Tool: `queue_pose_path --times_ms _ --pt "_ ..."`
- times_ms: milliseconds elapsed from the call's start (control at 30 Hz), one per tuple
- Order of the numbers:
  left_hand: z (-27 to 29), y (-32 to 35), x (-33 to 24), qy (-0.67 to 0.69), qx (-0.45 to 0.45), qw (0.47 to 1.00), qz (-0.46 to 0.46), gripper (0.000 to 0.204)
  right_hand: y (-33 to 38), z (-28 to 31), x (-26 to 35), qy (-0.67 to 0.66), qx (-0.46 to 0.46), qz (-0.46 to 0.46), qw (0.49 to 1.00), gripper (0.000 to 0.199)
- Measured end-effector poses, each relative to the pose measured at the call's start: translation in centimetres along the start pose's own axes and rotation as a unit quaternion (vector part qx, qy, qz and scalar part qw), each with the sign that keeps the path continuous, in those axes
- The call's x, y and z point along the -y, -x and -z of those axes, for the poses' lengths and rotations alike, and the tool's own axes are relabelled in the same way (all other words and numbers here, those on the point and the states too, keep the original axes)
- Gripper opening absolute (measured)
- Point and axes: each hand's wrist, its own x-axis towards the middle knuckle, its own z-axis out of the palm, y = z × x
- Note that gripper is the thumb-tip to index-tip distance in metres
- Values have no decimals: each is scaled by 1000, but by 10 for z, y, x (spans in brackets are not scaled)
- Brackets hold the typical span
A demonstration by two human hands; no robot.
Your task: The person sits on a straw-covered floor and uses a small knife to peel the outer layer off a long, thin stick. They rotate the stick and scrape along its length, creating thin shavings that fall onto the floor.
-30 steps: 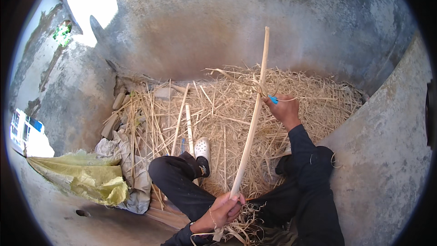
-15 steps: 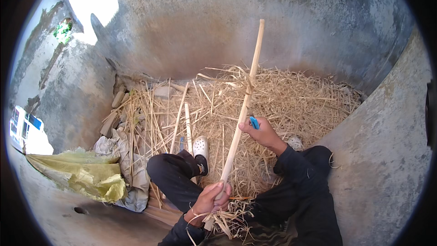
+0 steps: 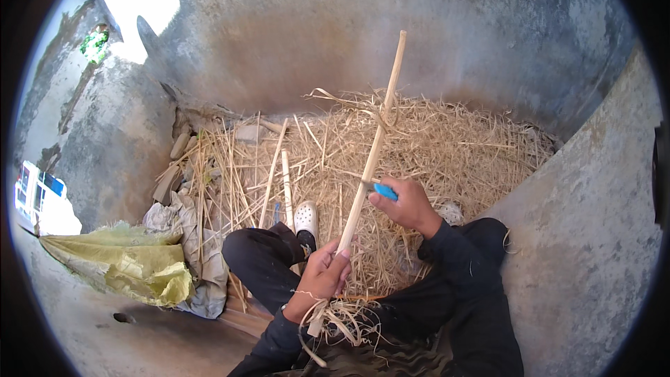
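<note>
The long pale stick (image 3: 373, 146) is standing at a slant over the straw pile (image 3: 447, 146), its lower end sitting in the left hand (image 3: 322, 276) and its top pointing up toward the grey wall (image 3: 335, 35). The left hand is closing fully around that lower end, fingers wrapping it. The right hand (image 3: 407, 206) is curling shut on a blue-handled blade (image 3: 384, 191), which is touching the stick about midway up. The stick's surface is looking clean and light along most of its length, so the stripping seems well along; a curl of fibre (image 3: 349, 101) is hanging near the upper part, and I judge that stretch is what is left. Loose peelings (image 3: 342, 318) are gathering under the left hand, near the person's lap.

Counting: 1 stick in hand, 1 blade, 2 hands at work, 1 white shoe (image 3: 306, 218) showing on the floor beside the dark trouser leg (image 3: 262, 258). 2 or so thinner canes (image 3: 285, 181) are lying in the straw's left part, and 1 yellow-green sack (image 3: 125, 265) is crumpling at the pile's left edge.
</note>
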Motion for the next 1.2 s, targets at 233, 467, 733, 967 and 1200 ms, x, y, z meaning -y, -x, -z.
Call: queue_pose_path --times_ms 233,467,733,967,1200 --pt "0 4 -15 -7 -3 1000 -16 36 11 -12 11 174 6 32 984 70" --pt "3 11 -14 -141 -29 987 -65 36 21 -26 24 135 -11 99 986 71" --pt "-3 15 -21 -199 -53 974 -91 34 4 -25 -2 191 6 39 981 72" --pt "-6 28 -18 -232 -33 969 -81 26 -24 4 -30 241 -79 -1 967 71" --pt "-3 33 -19 -256 -27 963 -74 32 8 -18 10 205 -50 87 974 71"
